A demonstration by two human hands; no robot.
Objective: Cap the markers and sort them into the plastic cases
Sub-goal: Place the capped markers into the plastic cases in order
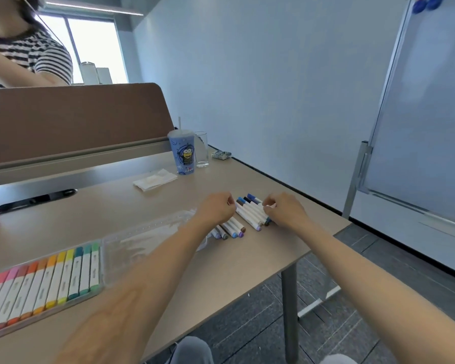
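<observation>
Several loose white markers with blue, purple, brown and grey caps lie in a row at the table's right side. More markers lie just in front, partly under my left wrist. My left hand has curled fingers at the row's left edge; whether it holds one is hidden. My right hand pinches the white barrel of a marker at the row's right edge. A clear plastic case at the near left holds a row of capped red-to-green markers. Its clear second half lies open under my left forearm.
A blue cartoon cup with a straw, a clear glass and a folded tissue stand at the back. A brown divider has a person in stripes behind it. The table's right edge is near, with a whiteboard beyond.
</observation>
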